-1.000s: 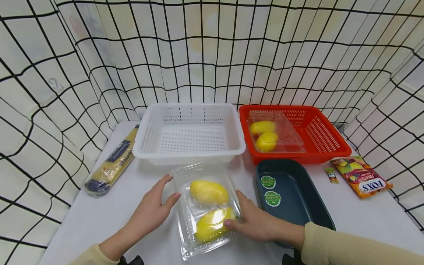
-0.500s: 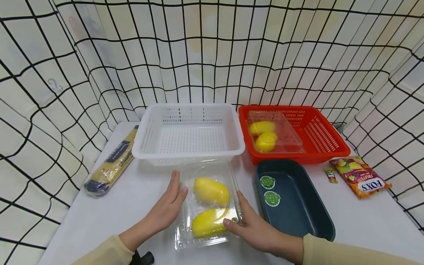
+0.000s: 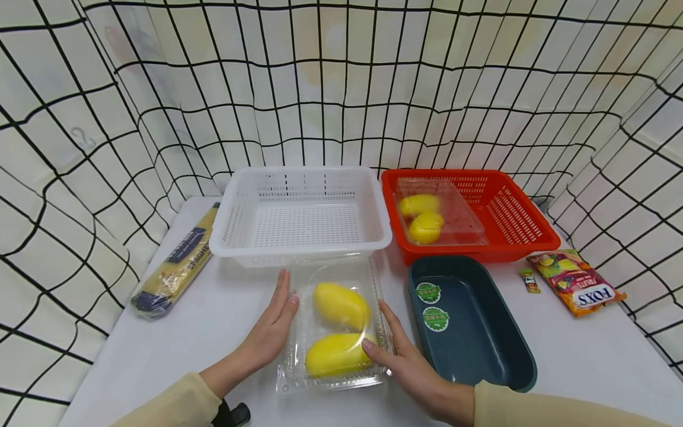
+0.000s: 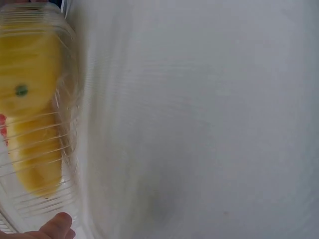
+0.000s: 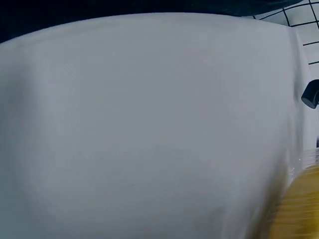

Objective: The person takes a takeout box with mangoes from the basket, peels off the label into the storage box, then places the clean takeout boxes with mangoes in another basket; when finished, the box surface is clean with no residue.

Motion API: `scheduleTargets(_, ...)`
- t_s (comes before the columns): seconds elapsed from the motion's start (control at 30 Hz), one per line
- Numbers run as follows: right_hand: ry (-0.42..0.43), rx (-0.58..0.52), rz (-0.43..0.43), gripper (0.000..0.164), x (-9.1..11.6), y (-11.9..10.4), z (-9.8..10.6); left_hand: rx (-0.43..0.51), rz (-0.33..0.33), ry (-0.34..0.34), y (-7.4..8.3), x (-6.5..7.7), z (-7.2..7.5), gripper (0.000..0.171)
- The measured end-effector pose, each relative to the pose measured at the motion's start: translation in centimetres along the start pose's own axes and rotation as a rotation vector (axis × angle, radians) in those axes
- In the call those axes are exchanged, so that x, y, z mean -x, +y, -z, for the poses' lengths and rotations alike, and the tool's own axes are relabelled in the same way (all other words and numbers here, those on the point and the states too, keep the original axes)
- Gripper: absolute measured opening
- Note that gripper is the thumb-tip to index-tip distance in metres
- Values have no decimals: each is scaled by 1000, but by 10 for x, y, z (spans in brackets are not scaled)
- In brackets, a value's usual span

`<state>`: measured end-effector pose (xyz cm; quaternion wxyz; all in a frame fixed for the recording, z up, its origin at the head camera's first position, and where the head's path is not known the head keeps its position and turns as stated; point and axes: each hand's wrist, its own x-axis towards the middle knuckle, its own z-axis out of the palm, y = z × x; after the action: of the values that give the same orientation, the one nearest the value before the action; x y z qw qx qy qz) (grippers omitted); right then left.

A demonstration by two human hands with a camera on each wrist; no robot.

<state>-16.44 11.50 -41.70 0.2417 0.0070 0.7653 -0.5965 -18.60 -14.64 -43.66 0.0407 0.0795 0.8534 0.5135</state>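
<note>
A clear plastic clamshell box (image 3: 352, 274) with two yellow mangoes (image 3: 341, 306) inside lies on the white table in front of the white basket. My left hand (image 3: 271, 329) is along the box's left side, its fingers straight and together. My right hand (image 3: 408, 359) holds the right edge, thumb over the lid and fingers down the side. In the left wrist view, the mangoes (image 4: 37, 154) show through the ribbed wall, with a fingertip (image 4: 57, 226) near its lower end. The right wrist view catches only a corner of the box with a mango (image 5: 301, 206).
Behind the box stand a white basket (image 3: 304, 246) and a red basket (image 3: 512, 213) holding another box of mangoes (image 3: 425, 228). A dark green tray (image 3: 475, 332) is to the right. Spaghetti (image 3: 178, 261) lies left; a sweets bag (image 3: 578, 281) and small packet (image 3: 530, 280) lie right. Black netting surrounds the table.
The box has turned to lie straighter and shifted slightly toward the white basket. My left hand has moved right, up against its side, fingers closing together. The right hand keeps its hold.
</note>
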Motion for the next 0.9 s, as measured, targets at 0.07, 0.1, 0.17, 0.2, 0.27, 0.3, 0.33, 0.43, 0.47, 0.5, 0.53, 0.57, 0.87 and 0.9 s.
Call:
scheduleTargets(0.07,-2,-23,-9,85,0,0,-1,29,-2,-2,-2,-1,0,64)
scheduleTargets(0.1,-3,-24,-12,85,0,0,-1,41,-4,-4,-3,-1,0,64)
scheduleTargets(0.17,-12,-27,-27,87,1,0,-1,59,-4,-16,-3,-1,0,64)
scheduleTargets(0.2,-21,-32,-35,88,1,0,-1,66,-4,-22,-3,-1,0,64)
scheduleTargets(0.27,-34,-35,-53,88,2,0,-1,74,-1,-35,-2,0,-1,64)
scheduleTargets(0.3,-38,-36,-59,88,3,0,-1,76,0,-43,-1,0,-1,64)
scheduleTargets(0.33,-42,-41,-63,88,4,0,0,71,5,-51,-1,0,-1,64)
scheduleTargets(0.43,-22,-28,-63,86,9,1,0,41,5,-58,3,2,-1,65)
scheduleTargets(0.47,-12,-22,-56,86,10,1,0,23,2,-53,4,3,-1,65)
scheduleTargets(0.5,1,-13,-50,85,12,0,0,-4,-6,-43,5,3,0,66)
scheduleTargets(0.53,15,-8,-49,84,14,0,0,-44,-19,-23,6,4,1,67)
scheduleTargets(0.57,26,-7,-48,84,15,0,1,-93,-46,2,8,5,3,68)
scheduleTargets(0.87,37,-39,-92,78,23,-3,12,-644,-450,334,18,-24,62,63)
scheduleTargets(0.9,32,-50,-98,78,23,-4,13,-663,-411,337,17,-32,74,65)
